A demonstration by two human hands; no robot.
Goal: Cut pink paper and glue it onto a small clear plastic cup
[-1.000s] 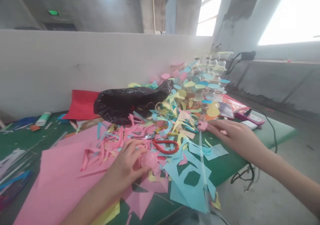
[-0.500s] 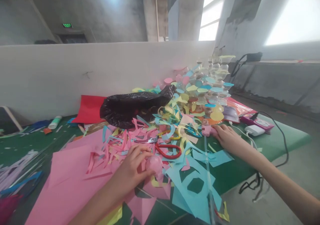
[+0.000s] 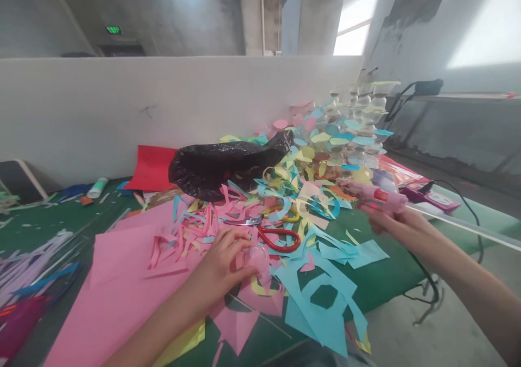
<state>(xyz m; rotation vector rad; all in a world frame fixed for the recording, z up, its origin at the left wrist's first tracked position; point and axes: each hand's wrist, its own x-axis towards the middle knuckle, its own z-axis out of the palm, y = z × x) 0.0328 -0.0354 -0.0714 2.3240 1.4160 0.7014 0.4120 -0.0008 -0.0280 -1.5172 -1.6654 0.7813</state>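
Note:
My right hand [image 3: 401,227] is wrapped round a pink hot glue gun [image 3: 382,195], its nozzle end toward the paper heap. A long clear glue stick [image 3: 468,227] sticks out of the gun's back to the right. In the fingers of my left hand [image 3: 226,255] is a small round, clear plastic cup [image 3: 257,258], looking pinkish over the pink paper. Scissors [image 3: 280,240] with red handles lie partly open just beyond the cup. Blue cut-out paper [image 3: 325,307] lies between my two hands, nearer the table's front edge.
A black plastic bag [image 3: 220,166] rests on the table behind many paper scraps. Stacked clear cups with coloured paper discs [image 3: 358,133] stand at the back right. Pink sheets [image 3: 114,280] cover the left side. A purple box [image 3: 437,197] with a black cable sits at the right edge.
My right hand has lifted the glue gun and turned it from pointing down the table to lying crosswise, so the glue stick swings out to the right. My left hand keeps the cup.

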